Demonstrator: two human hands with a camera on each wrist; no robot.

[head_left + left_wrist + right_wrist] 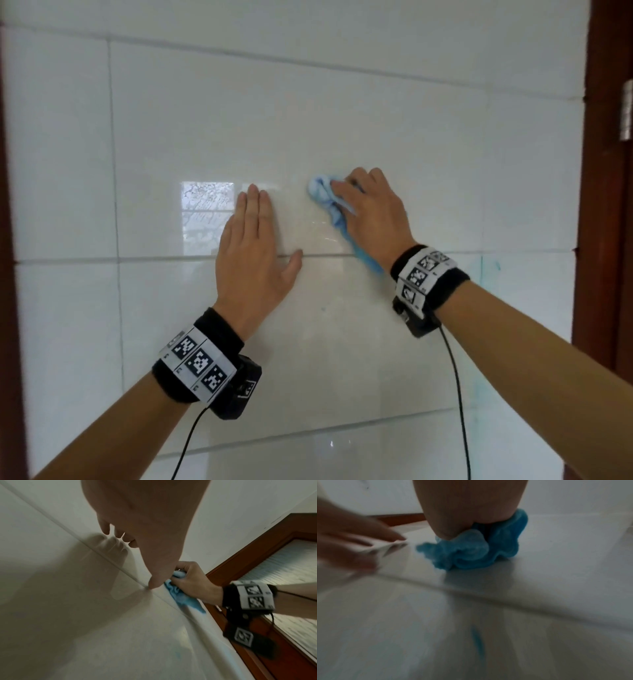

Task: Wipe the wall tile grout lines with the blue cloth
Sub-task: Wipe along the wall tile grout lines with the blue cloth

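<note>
The blue cloth [329, 202] is bunched up against a white wall tile [274, 120], just above a horizontal grout line [171, 257]. My right hand [363, 205] grips the cloth with curled fingers and presses it to the wall; a tail of it hangs under my palm across the grout line. In the left wrist view the cloth [181, 597] shows below my right hand [193, 580]. My left hand [260, 233] lies flat on the tile beside it, fingers straight, thumb on the grout line. The right wrist view shows the cloth [471, 550] crumpled under my hand.
A brown wooden door frame [596, 171] with a metal hinge [627, 109] borders the wall on the right. Faint blue smears [489, 267] mark the tile near that frame. A vertical grout line [114, 171] runs at the left. Cables hang from both wrists.
</note>
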